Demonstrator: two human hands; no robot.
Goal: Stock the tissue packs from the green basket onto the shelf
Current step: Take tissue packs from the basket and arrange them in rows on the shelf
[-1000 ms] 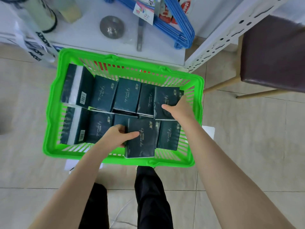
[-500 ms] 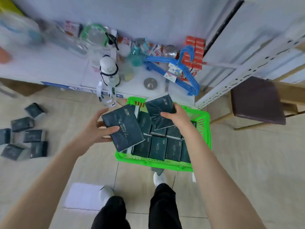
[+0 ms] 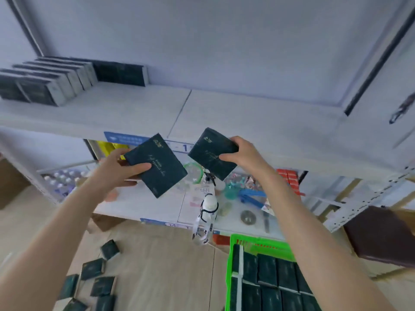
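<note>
My left hand (image 3: 116,170) grips a dark green tissue pack (image 3: 159,166) with the thumb across its face. My right hand (image 3: 243,153) grips a second dark tissue pack (image 3: 208,153), tilted. Both packs hang in the air just below the front edge of the white upper shelf (image 3: 224,117). A row of dark tissue packs (image 3: 51,79) stands at the back left of that shelf. The green basket (image 3: 233,265) sits on the floor at the lower right, with several dark packs inside.
Several dark packs (image 3: 96,279) lie scattered on the floor at the lower left. The lower shelf (image 3: 161,205) holds a white bottle with a strap (image 3: 208,205), blue hangers (image 3: 251,197) and red boxes (image 3: 289,178). A brown chair (image 3: 381,234) stands at the right.
Both hands have lifted a pack each out of the basket and risen up to the level of the upper shelf. The view has tilted up from the basket to the shelves.
</note>
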